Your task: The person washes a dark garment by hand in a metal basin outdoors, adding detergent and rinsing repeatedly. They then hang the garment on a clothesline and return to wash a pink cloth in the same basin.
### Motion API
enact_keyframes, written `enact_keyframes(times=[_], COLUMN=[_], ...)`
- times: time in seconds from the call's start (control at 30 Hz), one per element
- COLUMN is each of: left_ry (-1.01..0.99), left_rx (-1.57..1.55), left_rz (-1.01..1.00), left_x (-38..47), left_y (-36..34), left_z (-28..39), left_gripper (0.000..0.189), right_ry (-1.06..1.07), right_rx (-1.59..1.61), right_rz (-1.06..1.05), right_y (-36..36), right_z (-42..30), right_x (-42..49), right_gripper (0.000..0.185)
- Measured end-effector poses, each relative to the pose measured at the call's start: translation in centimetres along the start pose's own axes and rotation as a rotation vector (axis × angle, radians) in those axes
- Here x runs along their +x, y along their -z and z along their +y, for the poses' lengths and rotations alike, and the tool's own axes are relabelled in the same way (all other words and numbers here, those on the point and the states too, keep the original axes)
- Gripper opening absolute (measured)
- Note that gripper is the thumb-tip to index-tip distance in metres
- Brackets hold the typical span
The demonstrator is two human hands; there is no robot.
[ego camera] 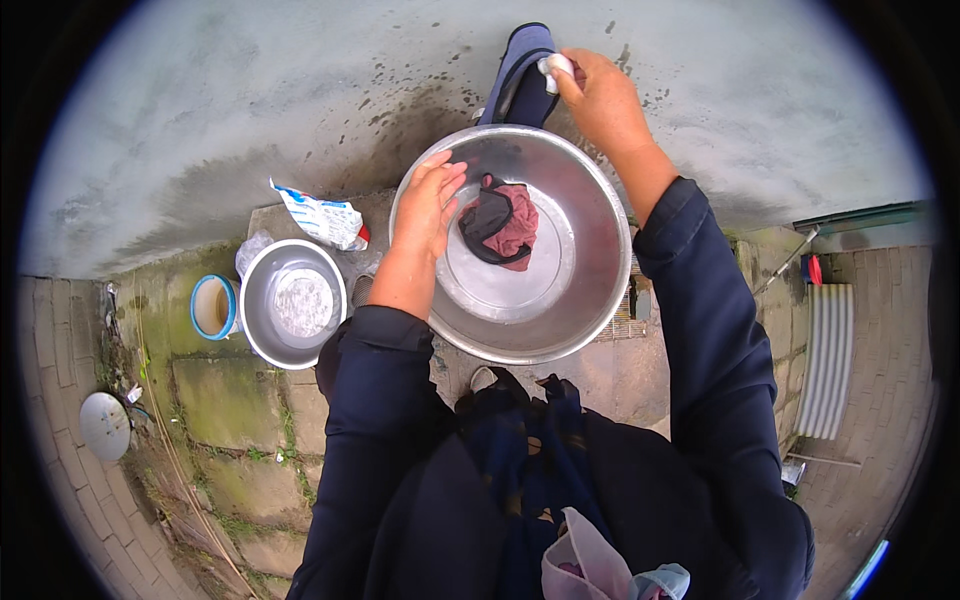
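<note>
A large metal basin (480, 337) stands before me with a crumpled pink cloth (517, 229) with black trim lying on its bottom. Over the basin's left wall, my left hand (427, 206) is raised with nothing in it and its fingers a little apart. Beyond the far rim, a blue padded fabric cover (520, 71) with black edging rises against the wall. At its right edge, my right hand (604, 94) grips a small white knob-like piece (556, 71) between thumb and fingers. Whether that piece is loose or fixed under the cover cannot be seen.
A smaller metal basin (294, 360) sits on the left beside a blue-rimmed bucket (196, 307). Behind them lies a white printed plastic bag (322, 217). The grey wall (300, 97) bears wet splashes. A floor grate (622, 326) shows at the big basin's right.
</note>
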State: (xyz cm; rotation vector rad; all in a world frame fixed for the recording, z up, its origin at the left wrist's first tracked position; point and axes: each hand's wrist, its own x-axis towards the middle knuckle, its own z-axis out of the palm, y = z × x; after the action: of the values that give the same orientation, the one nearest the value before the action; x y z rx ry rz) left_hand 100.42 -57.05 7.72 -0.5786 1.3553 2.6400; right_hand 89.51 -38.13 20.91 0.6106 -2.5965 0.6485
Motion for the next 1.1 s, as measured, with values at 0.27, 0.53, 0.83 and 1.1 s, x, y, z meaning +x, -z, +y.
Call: enact_keyframes(times=[0.27, 0.53, 0.83, 1.1], left_ry=[0.022, 0.010, 0.083, 0.493], left_rx=[0.030, 0.032, 0.124, -0.378], left_rz=[0.011, -0.034, 0.010, -0.129], left_x=[0.5, 1.1, 0.6, 1.9], left_y=[0.3, 0.6, -1.0, -3.6], left_z=[0.4, 0.2, -1.9, -5.0], left_gripper=[0.039, 0.038, 0.042, 0.077], right_ry=[0.332, -0.167, -0.955, -0.654], right_rx=[-0.023, -0.056, 1.535, 0.706], right_rz=[0.000, -0.620, -0.106, 0.040], right_y=[0.6, -9.3, -7.4, -6.8], right_z=[3.9, 3.7, 5.4, -1.9], right_x=[-0.2, -15.1, -12.2, -12.1], right_gripper=[0.029, 0.042, 0.011, 0.022])
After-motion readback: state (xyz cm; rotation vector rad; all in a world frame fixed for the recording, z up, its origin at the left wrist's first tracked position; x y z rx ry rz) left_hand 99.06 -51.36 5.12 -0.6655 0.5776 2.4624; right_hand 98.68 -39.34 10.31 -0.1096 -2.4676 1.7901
